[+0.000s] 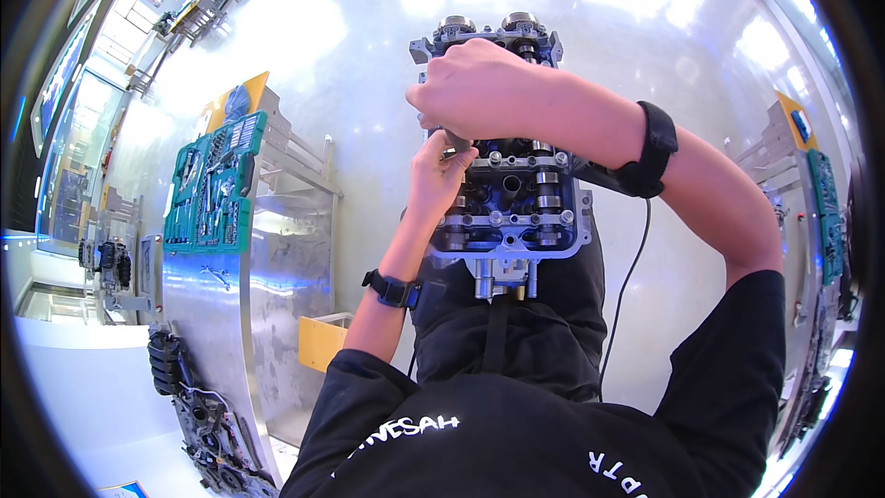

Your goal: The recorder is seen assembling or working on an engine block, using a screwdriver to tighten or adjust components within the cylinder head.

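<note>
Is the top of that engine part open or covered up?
Open. The engine part has no lid on top; its round metal shafts show bare.

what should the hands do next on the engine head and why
Probably keep turning the small tool at the fastener it sits on. Both the left hand and right hand are closed around it over the cylinder head, so it looks mid-turn, though the fastener itself is hidden.

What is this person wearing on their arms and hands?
Both hands are bare, with no gloves. The left hand has a black watch on its wrist; the right hand has a black wristband. Black short sleeves cover the upper arms, leaving the forearms bare.
</note>
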Motion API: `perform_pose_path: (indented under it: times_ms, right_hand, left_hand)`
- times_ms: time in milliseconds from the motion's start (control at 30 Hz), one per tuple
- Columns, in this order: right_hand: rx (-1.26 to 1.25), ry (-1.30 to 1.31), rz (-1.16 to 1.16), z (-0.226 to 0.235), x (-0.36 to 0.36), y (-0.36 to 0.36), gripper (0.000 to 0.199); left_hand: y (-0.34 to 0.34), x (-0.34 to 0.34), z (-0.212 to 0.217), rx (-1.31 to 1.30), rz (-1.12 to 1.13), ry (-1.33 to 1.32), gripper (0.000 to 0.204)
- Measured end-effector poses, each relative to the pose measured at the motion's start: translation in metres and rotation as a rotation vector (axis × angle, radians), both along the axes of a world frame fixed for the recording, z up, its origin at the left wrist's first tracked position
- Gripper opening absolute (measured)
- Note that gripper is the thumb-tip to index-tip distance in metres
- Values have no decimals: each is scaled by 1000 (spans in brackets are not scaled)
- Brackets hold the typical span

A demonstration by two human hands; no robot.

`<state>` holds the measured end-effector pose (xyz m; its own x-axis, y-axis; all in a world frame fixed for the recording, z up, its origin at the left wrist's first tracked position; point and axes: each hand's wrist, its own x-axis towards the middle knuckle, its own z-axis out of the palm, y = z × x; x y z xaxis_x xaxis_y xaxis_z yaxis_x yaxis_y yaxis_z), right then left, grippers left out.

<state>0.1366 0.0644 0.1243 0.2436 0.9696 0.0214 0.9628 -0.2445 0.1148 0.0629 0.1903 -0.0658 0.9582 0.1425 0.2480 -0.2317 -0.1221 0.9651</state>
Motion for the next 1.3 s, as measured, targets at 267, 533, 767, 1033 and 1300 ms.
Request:
perform_pose_path:
  times_ms: [267, 533, 767, 1033, 1300]
  right_hand:
    - [57, 69, -89, 4, -7, -7, 24]
    - [75, 10, 74, 1, 1, -12, 22]
    - [73, -39, -170, -2, -10, -14, 17]
    - [21, -51, -292, -8, -13, -3, 21]
    - [225, 164, 92, -2, -5, -20, 26]
  left_hand:
    - [3, 7, -6, 155, 28, -159, 9]
    - [5, 2, 3, 215, 13, -158, 10]
    - [-2, 0, 2, 18, -46, -30, 23]
    - [3, -1, -3, 32, -65, -69, 17]
    - [9, 1, -8, 20, -157, -101, 35]
